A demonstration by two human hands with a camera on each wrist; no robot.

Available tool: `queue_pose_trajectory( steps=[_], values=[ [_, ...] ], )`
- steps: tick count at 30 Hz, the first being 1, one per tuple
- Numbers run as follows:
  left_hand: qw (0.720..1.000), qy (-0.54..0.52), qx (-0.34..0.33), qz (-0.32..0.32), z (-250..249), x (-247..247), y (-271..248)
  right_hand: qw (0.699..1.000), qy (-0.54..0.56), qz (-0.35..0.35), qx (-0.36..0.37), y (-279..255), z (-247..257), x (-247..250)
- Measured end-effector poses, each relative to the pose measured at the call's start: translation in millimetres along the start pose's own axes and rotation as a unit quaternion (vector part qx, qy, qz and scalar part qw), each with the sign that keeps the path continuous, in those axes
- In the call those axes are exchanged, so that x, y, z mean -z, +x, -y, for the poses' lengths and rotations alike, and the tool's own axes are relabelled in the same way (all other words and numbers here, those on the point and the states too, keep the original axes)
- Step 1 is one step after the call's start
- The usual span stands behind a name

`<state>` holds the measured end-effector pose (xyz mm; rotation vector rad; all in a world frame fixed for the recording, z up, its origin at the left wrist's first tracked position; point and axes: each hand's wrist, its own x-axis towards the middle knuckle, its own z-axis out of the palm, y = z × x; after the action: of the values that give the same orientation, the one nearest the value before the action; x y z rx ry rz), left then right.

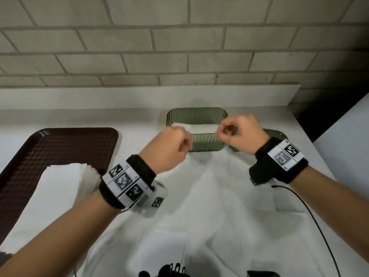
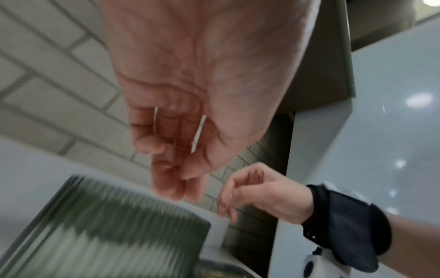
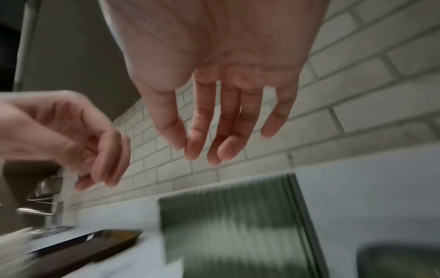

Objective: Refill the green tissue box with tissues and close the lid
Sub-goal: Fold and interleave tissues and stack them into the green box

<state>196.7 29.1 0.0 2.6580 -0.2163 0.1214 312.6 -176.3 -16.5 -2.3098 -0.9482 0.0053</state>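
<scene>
The green ribbed tissue box (image 1: 201,141) stands open on the white counter, with a folded white stack of tissues (image 1: 201,127) lying inside it. Its green lid (image 1: 276,134) lies on the counter to the right, partly hidden by my right wrist. My left hand (image 1: 186,144) hovers over the box's left end with fingers loosely curled and nothing in them. Over the right end hangs my right hand (image 1: 223,130), equally empty. The wrist views show the left hand (image 2: 176,180) and the right hand (image 3: 195,148) above the blurred box (image 3: 233,225), clear of it.
A dark brown tray (image 1: 50,144) sits at the left with a pile of white tissues (image 1: 60,186) on its near part. A tiled wall with a raised ledge (image 1: 139,94) runs behind the box. A black cable (image 1: 311,216) trails at the right. A white panel (image 1: 343,136) borders the right.
</scene>
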Motion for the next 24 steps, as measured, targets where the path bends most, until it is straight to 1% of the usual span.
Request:
queue_pose_trajectory(
  steps=[1,3,7,9,10,11,13,16,18,20,22,24],
  values=[
    [1.0,-0.015,0.018,0.011,1,-10,-13,0.999,0.009,0.039,-0.012,-12,2,-7],
    [0.996,-0.033,0.071,0.035,10,-31,-33,0.994,-0.01,0.111,-0.016,-34,1,-22],
    [0.982,-0.012,0.169,0.082,23,-71,-61,0.972,-0.026,0.232,-0.025,-60,1,-56],
    [0.976,0.004,0.199,0.09,25,-86,-67,0.956,-0.088,0.278,-0.013,-64,4,-69],
    [0.974,-0.001,0.212,0.08,24,-91,-69,0.948,-0.126,0.292,-0.003,-65,6,-74],
    [0.972,-0.014,0.227,0.065,23,-95,-69,0.943,-0.155,0.295,0.003,-66,9,-79],
    [0.966,-0.038,0.253,0.046,20,-99,-67,0.941,-0.177,0.289,0.002,-65,14,-82],
    [0.961,-0.058,0.266,0.054,22,-102,-61,0.942,-0.172,0.289,0.001,-64,18,-81],
    [0.961,-0.089,0.254,0.059,26,-98,-60,0.951,-0.12,0.283,-0.02,-64,20,-77],
    [0.962,-0.131,0.235,0.054,28,-93,-60,0.962,-0.043,0.267,-0.036,-62,19,-71],
    [0.954,-0.187,0.231,0.046,27,-86,-62,0.971,0.022,0.237,-0.037,-60,16,-64],
    [0.944,-0.233,0.232,0.025,28,-81,-63,0.974,0.083,0.205,-0.043,-58,15,-57]
  ],
)
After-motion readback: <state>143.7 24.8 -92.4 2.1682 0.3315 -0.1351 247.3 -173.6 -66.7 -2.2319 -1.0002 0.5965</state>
